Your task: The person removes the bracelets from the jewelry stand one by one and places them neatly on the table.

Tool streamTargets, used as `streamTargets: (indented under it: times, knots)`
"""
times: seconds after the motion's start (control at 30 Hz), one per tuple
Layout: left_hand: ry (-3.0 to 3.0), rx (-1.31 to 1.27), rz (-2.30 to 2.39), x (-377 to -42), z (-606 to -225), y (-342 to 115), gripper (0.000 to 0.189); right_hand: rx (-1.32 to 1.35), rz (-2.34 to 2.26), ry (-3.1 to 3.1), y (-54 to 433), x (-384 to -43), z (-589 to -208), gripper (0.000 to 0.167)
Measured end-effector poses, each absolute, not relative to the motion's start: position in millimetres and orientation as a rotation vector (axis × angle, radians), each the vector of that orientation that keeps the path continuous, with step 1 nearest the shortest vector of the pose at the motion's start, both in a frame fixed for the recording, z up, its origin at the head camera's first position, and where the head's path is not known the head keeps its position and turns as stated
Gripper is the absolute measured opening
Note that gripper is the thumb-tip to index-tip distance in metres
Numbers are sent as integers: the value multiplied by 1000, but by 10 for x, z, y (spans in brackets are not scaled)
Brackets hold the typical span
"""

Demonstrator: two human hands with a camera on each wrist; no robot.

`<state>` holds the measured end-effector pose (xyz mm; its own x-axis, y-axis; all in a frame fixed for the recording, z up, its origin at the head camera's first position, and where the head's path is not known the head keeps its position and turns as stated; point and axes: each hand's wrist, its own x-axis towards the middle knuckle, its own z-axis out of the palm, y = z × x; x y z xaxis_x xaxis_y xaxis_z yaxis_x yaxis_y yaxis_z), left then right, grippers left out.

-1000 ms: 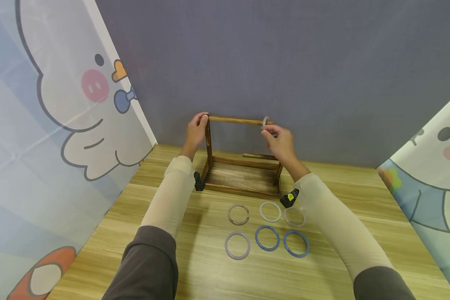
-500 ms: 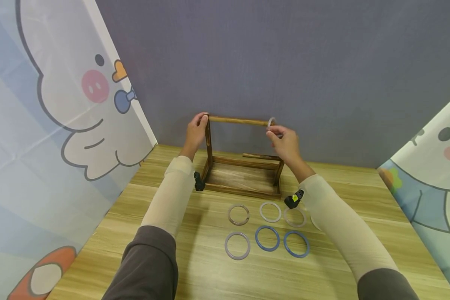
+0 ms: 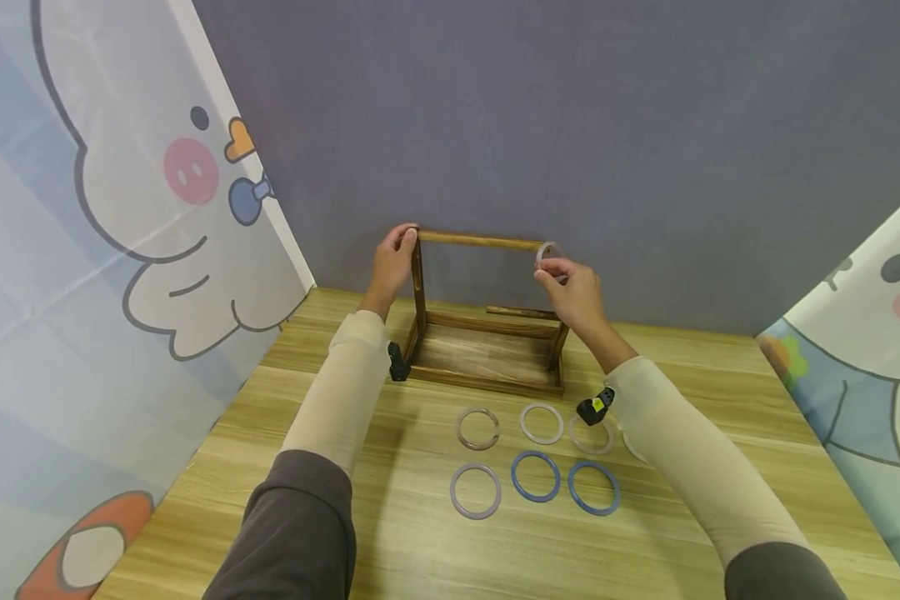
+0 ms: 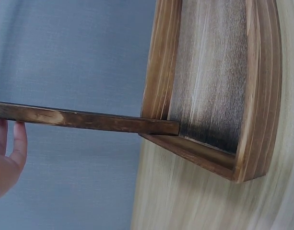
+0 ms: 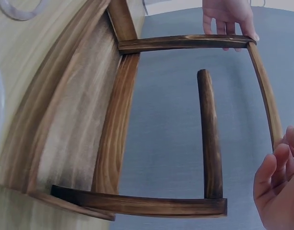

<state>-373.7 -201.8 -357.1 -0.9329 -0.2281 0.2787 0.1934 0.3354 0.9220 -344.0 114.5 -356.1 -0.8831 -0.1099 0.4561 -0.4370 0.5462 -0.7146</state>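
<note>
My left hand (image 3: 392,262) grips the upper left corner of a brown wooden rack (image 3: 487,386), at the end of its top bar (image 3: 480,240). In the right wrist view its fingers lie behind the rack's post (image 5: 185,43), thumb at the corner. My right hand (image 3: 576,293) pinches a pale translucent bangle (image 3: 542,252) at the top bar's free right end. Whether the bangle still encircles the bar tip, I cannot tell. A shorter lower bar (image 5: 209,134) extends from the rack's short right post (image 5: 161,206).
In front of the rack lie several bangles: a brownish one (image 3: 459,433), a white one (image 3: 523,425), a lilac one (image 3: 453,492) and two blue ones (image 3: 513,479). Another pale bangle (image 3: 607,437) sits partly below the right wrist camera (image 3: 594,407). A grey wall (image 3: 570,125) rises behind.
My right hand has moved to the right with the pale bangle, from along the top bar to its right end. The bangle has turned to face the camera more. My left hand has stayed put.
</note>
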Motion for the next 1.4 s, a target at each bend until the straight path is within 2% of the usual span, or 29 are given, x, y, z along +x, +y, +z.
streamTargets:
  times: [0.83,1.4]
  knots:
    - [-2254,35,-1611,-3740,-3566,-2002,42,680,990,-2586,1254,-3192,-3645,27]
    - [-2260,25,-1600,-3717,-3552,-1992,42,823,837,-2573,1355,-2954,-3693,18]
